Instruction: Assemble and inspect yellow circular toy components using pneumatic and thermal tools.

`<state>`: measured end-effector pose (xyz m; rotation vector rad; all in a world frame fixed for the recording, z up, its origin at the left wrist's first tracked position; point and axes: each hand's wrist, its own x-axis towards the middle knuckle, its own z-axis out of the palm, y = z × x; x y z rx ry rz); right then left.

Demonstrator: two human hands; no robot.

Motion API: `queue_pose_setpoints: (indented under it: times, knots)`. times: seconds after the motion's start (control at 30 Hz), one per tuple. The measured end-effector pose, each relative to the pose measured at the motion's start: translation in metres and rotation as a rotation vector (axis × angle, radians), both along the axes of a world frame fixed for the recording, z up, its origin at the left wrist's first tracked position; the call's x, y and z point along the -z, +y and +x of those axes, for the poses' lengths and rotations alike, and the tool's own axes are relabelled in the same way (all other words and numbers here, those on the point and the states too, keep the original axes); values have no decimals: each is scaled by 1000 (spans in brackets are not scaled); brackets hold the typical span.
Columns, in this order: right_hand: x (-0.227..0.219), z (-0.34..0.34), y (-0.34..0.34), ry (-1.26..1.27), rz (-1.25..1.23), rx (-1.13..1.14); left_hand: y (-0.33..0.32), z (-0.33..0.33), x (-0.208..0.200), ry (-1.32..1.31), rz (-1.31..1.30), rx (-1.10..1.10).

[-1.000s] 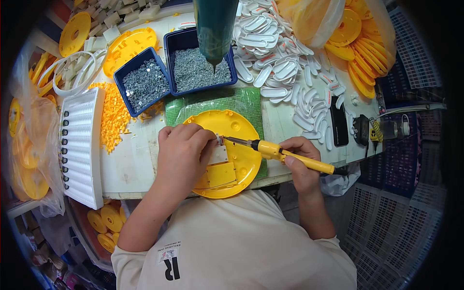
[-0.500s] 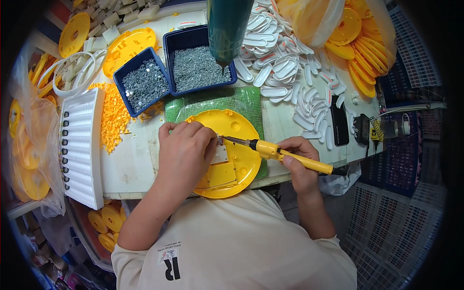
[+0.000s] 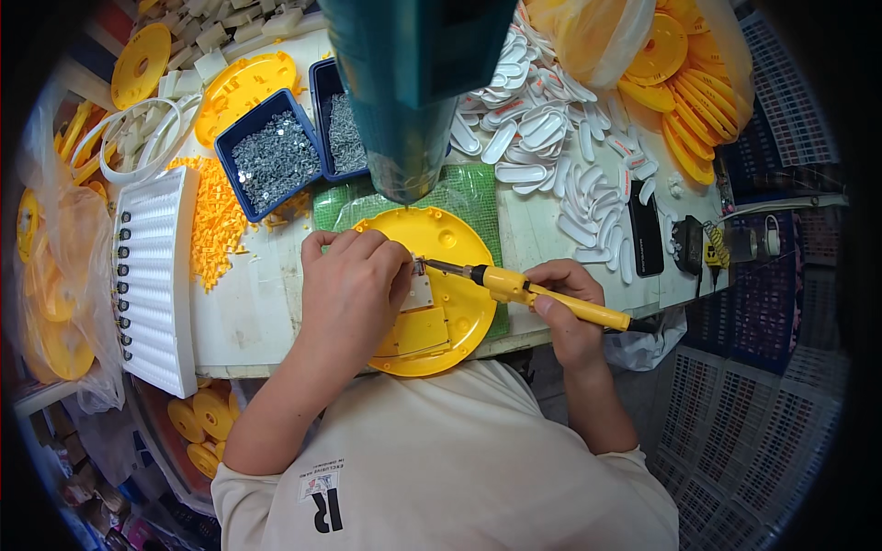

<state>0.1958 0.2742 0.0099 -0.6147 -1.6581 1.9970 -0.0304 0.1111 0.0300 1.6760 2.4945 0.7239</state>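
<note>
A round yellow plastic housing (image 3: 470, 326) lies on the green mat (image 3: 487, 197) near the table's front edge. My right hand (image 3: 574, 312) is closed around the yellow handle of a soldering iron (image 3: 510, 283). The iron's metal tip points left and meets, or nearly meets, a small part at the middle of the housing. My left hand (image 3: 354, 285) bends over the housing's left side, fingers pinched beside that tip. Whatever they grip is hidden. A flat yellow cover (image 3: 415, 332) and a small pale plate (image 3: 419, 292) sit inside the housing.
Above the housing hangs a teal power screwdriver (image 3: 409, 101), partly hiding the blue screw bins (image 3: 317, 78). Orange pieces (image 3: 213, 230) and a white foam tray (image 3: 161, 275) are on the left. White oval parts (image 3: 588, 211) and a black phone-like slab (image 3: 646, 230) lie right.
The hanging screwdriver has swung lower and nearer, its tip now over the housing's far edge. Both hands and the soldering iron stay almost where they were.
</note>
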Motion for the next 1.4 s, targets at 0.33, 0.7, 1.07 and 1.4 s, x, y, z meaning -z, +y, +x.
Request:
queue_pose_setpoints:
  times: [0.33,0.7,1.07,1.4]
  knots:
    - [-1,2,1,16,6,44,1,-1,0,6,-5,1]
    - [1,3,0,32,0,44,0,1,2,16,2,3]
    - [-3,3,3,24,41,94,-10,-11,-14,-21,41,19]
    - [-32,103,98,77,447,1037,-24,-1,-9,-99,-102,198]
